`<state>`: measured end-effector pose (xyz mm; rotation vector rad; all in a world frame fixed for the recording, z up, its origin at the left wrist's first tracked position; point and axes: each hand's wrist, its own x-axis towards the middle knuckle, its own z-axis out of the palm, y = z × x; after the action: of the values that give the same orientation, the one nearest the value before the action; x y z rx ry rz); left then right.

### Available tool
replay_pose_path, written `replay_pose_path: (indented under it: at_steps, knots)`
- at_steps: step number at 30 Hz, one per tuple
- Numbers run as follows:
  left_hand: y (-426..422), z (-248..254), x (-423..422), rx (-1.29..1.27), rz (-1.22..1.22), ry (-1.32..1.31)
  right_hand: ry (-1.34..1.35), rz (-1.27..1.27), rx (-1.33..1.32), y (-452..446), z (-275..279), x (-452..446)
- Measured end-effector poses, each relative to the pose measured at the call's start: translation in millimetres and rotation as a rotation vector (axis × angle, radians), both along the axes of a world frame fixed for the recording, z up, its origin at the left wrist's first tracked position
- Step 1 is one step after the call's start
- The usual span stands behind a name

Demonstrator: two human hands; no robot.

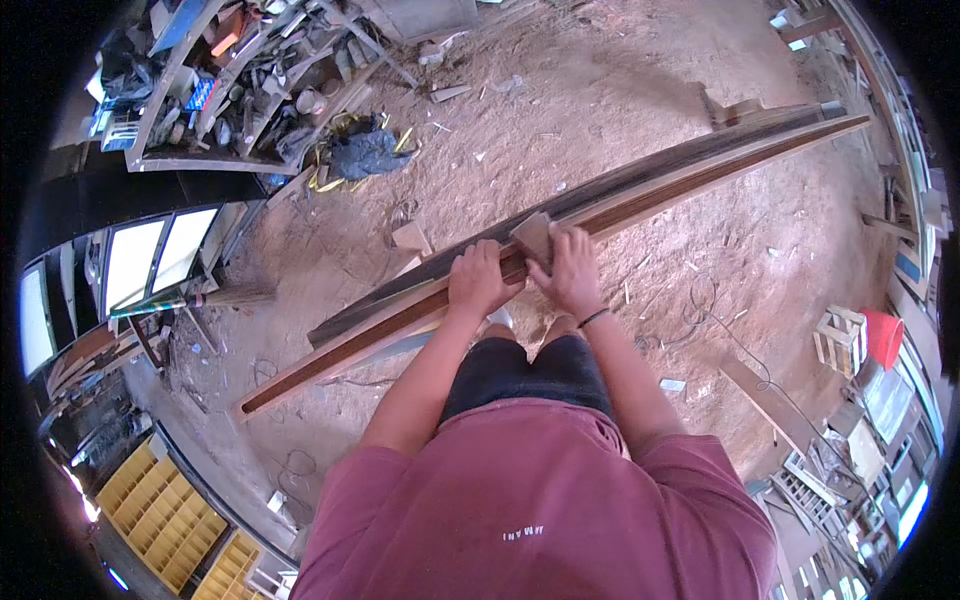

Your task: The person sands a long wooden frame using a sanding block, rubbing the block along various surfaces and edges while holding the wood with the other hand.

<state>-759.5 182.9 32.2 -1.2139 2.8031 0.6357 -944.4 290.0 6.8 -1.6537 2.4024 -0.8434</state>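
A long reddish-brown wooden plank (695,196) runs diagonally in front of my body, beside a darker, wider wooden beam (420,279). My left hand (480,280) is closed over the plank near its middle, fingers curled across the far edge. Just to the right, my right hand (574,272) grips a small brown wooden block (533,241) that rests against the top of the plank. Its underside is hidden, so I cannot tell what covers it. A dark band circles my right wrist.
Cluttered shelves (215,110) stand at the far left, with a black plastic bag (365,153) on the dirt floor beside them. A red bucket (883,338) and a wooden crate (840,340) sit at right. A cable (765,385) crosses the floor near a loose board (765,400).
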Motion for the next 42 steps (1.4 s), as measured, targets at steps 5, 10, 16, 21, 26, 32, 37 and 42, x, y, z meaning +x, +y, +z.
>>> replay_pose_path:
  at_steps: [5, 10, 16, 21, 26, 32, 37, 42]
  knots:
    - [1, 3, 0, -0.061, -0.021, -0.004, 0.088, -0.505, 0.031, -6, -22, -197]
    - [0, 9, -4, -0.038, -0.006, -0.012, -0.074, -0.206, 0.04, -6, -20, -67]
    - [1, 8, -7, -0.025, 0.018, -0.04, -0.082, -0.027, 0.143, -9, 2, -63]
    - [7, 7, -3, -0.079, 0.01, 0.004, 0.094, -0.583, 0.131, -13, -8, -176]
    - [5, 4, -3, -0.034, 0.05, -0.036, -0.126, 0.068, 0.004, 1, 21, 17]
    - [6, 10, -7, -0.071, 0.066, -0.044, -0.024, -0.349, 0.208, 29, 5, -193]
    - [4, 10, -9, -0.072, 0.055, -0.091, -0.052, -0.357, 0.069, 40, -16, -173]
    - [9, 13, -12, -0.065, 0.068, -0.158, -0.171, 0.019, 0.051, 54, 5, -54]
